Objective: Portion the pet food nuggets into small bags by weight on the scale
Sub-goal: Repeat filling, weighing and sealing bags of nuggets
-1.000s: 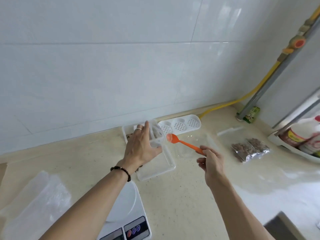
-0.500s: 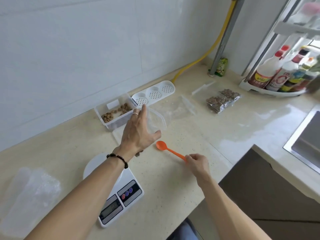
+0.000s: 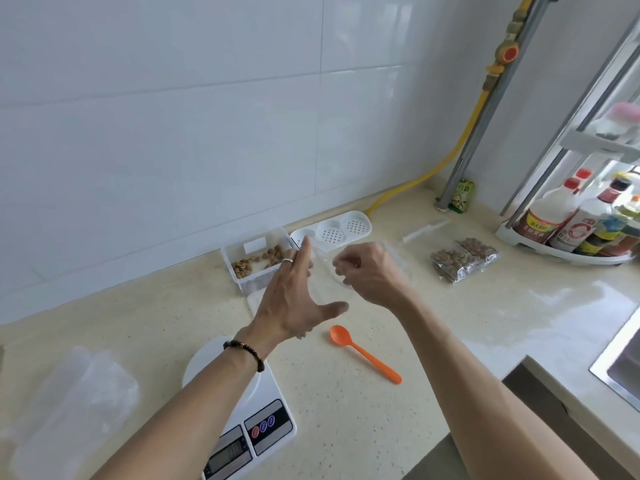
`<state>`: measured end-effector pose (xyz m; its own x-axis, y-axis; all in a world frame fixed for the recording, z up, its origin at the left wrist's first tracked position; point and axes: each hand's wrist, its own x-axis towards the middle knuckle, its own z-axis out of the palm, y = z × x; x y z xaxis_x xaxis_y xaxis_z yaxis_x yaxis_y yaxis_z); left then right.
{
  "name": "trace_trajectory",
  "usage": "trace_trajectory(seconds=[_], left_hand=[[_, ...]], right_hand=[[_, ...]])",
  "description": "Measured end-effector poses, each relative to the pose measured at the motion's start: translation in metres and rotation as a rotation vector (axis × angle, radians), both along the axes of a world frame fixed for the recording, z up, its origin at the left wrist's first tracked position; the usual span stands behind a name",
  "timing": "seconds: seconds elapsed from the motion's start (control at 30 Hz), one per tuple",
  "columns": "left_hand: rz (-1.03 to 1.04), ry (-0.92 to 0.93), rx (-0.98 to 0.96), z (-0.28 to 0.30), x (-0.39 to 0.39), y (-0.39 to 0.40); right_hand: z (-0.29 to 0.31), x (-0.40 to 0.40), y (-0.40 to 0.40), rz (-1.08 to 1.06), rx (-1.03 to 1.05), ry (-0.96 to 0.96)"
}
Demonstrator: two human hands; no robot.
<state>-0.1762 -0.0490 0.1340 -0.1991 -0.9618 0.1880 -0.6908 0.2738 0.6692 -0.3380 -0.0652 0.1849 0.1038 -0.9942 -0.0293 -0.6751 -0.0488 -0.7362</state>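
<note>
Both hands hovered over a clear bag (image 3: 329, 271): left hand (image 3: 294, 299) spread open, right hand (image 3: 370, 271) curled, pinching its edge. Nuggets (image 3: 259, 259) sat in the tub (image 3: 242, 271) behind; spoon (image 3: 363, 353) and scale (image 3: 242, 410) lay nearer.

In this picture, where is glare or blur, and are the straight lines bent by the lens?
Head view: window glare whitens the wet counter at right; both hands are motion-blurred, so the clear bag between them hardly shows; the wide lens bows the wall tile lines.
</note>
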Motion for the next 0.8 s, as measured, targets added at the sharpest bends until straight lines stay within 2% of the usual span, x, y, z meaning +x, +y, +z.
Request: trace_trajectory(seconds=[0.2, 0.4, 0.6, 0.8], left_hand=[[0.019, 0.339, 0.302, -0.003, 0.048, 0.001], [0.137, 0.215, 0.352, -0.030, 0.100, 0.007], [0.287, 0.160, 0.432, -0.050, 0.135, 0.023], [0.411, 0.053, 0.411, -0.082, 0.159, 0.036]], right_hand=[[0.018, 0.019, -0.003, 0.177, -0.012, -0.148], [-0.003, 0.027, -0.010, 0.104, 0.192, -0.510], [-0.076, 0.057, -0.010, 0.030, 0.258, -0.288], [-0.130, 0.083, -0.003, -0.101, 0.488, -0.377]])
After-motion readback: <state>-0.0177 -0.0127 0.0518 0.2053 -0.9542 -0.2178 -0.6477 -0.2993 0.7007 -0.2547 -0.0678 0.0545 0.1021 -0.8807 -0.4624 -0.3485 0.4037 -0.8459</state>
